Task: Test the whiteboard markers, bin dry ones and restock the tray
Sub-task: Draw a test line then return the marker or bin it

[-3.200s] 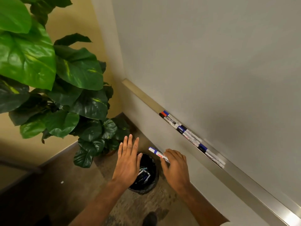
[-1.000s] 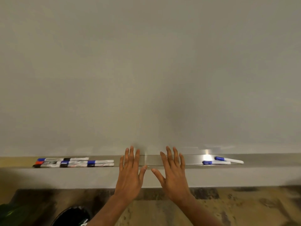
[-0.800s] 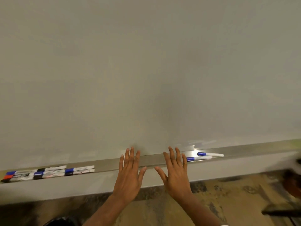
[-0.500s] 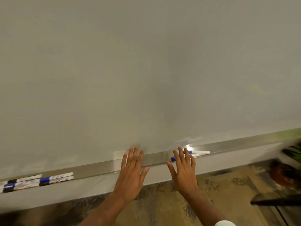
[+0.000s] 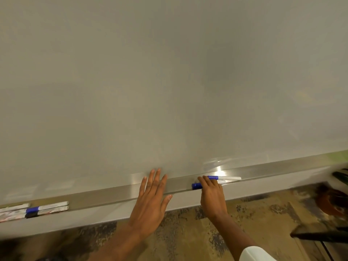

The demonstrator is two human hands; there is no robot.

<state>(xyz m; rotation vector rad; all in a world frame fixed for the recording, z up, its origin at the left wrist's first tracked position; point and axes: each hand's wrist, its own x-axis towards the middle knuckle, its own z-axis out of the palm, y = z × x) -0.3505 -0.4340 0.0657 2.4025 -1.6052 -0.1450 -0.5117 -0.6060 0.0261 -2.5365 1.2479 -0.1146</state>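
- Left hand [image 5: 152,200] is reaching flat at 6 o'clock, fingers spread straight over the tray [image 5: 113,194], holding nothing.
- Right hand [image 5: 211,196] is lying over the near blue-capped marker [image 5: 196,185] at 5 o'clock; grip or mere touch, can't tell.
- Second blue marker [image 5: 224,178] is lying just behind; marker cluster [image 5: 37,209] is sitting at 8 o'clock.

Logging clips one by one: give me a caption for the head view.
Right hand touches a blue-capped marker in the whiteboard tray; left hand open alongside.
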